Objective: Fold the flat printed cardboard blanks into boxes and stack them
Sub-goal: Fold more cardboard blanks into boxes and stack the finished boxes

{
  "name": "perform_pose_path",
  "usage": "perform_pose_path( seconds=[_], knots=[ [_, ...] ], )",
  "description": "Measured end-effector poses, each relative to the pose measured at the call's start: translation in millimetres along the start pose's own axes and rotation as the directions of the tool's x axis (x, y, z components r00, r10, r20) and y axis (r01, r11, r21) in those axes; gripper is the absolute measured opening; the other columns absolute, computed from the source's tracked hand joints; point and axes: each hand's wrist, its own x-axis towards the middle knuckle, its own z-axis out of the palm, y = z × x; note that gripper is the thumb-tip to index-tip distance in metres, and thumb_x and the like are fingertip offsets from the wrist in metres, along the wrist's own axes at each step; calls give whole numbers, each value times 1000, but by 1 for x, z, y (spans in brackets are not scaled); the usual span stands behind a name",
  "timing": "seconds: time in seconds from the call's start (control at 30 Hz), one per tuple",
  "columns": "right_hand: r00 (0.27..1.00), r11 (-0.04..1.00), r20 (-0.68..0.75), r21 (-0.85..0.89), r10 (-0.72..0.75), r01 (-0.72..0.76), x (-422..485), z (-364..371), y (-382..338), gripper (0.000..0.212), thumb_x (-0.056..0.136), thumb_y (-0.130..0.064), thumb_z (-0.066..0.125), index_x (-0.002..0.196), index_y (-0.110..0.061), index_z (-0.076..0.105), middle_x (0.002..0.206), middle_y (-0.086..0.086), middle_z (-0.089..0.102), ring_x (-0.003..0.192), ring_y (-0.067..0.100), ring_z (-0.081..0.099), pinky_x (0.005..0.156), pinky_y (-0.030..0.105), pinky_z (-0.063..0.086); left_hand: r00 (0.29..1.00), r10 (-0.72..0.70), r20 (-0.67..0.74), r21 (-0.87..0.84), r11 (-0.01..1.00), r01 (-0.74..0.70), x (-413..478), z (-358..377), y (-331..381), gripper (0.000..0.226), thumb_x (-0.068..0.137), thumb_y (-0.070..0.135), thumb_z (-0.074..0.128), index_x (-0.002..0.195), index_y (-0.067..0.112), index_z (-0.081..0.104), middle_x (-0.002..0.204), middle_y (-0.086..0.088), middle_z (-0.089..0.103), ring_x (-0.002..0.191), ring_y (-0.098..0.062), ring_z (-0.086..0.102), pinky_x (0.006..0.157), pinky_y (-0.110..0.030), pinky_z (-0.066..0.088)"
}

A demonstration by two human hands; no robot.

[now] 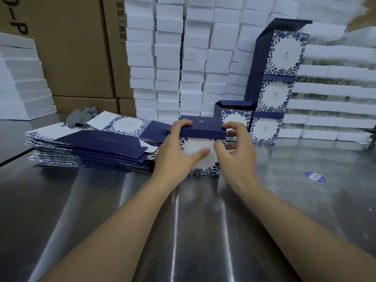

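Note:
A blue-and-white printed box (203,127) stands on the steel table (183,220), its dark blue lid on top. My left hand (177,147) grips its left side, fingers curled over the lid's edge and thumb across the white front. My right hand (234,147) holds the right side, fingers curled at the lid's corner. To the left lies a pile of flat printed blanks (91,147). Behind and to the right, three folded boxes (272,88) are stacked in a column, with one more folded box (234,117) beside its base.
White foam trays (183,58) are stacked in tall columns along the back, with more foam trays at the far left (20,78) and right. Brown cartons (71,47) stand behind the blanks. A round blue sticker (315,176) lies on the table at right.

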Motion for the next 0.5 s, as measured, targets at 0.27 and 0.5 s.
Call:
perform_pose_path(
  seconds=[0.27,0.5],
  knots=[
    [983,972,32,144,182,-184,2,-7,8,29,86,-36,60,114,-40,59,96,2,69,71,12,64,74,41,57,993,49,-105,72,997,-41,-5,5,-5,77,75,34,94,131,52,44,120,22,68,102,-14,69,95,-43,56],
    [994,990,2,93,105,-105,3,-4,16,41,99,-23,62,126,-52,54,90,-6,63,62,3,58,71,29,54,996,0,-92,56,998,5,-3,4,-6,81,74,41,94,135,51,42,119,18,69,103,-13,68,95,-39,55]
  ],
)
